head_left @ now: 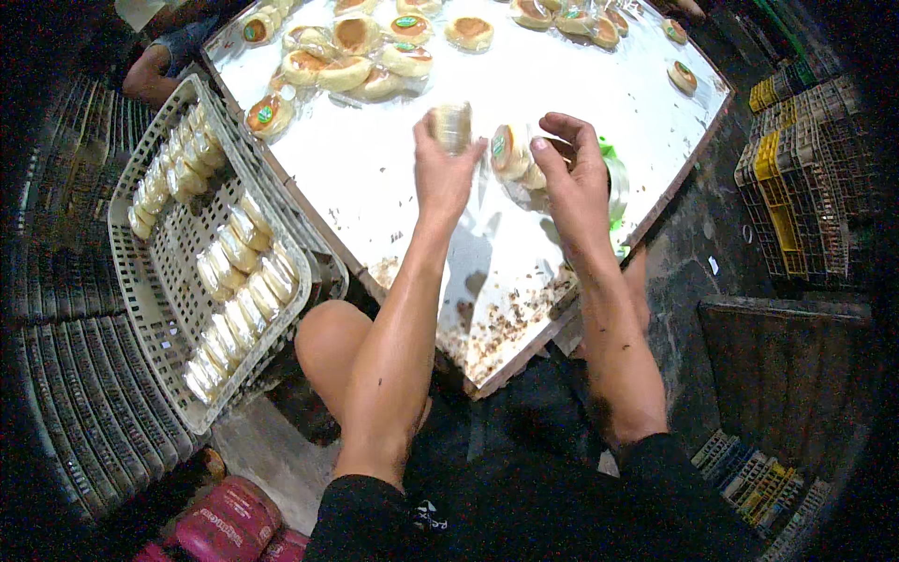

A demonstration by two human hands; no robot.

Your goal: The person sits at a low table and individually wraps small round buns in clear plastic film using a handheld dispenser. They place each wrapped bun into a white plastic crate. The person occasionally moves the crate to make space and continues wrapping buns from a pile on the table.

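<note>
My left hand (444, 175) is closed around a round bun in clear wrapping (452, 128), held on edge above the white table. Just right of it, a few wrapped buns (511, 153) stand side by side, the front one with a green label. My right hand (577, 187) curls around the right end of this row, thumb and fingers bent. Its palm side hides part of what it grips. A round white and bright green object (615, 192) shows partly behind my right wrist.
More wrapped buns (356, 70) lie piled at the table's far side. Left of the white table (375, 187) stands a plastic crate (208, 412) with rows of packed buns. Stacked crates (787, 178) stand right. Crumbs cover the near corner; another person's arm (150, 75) shows far left.
</note>
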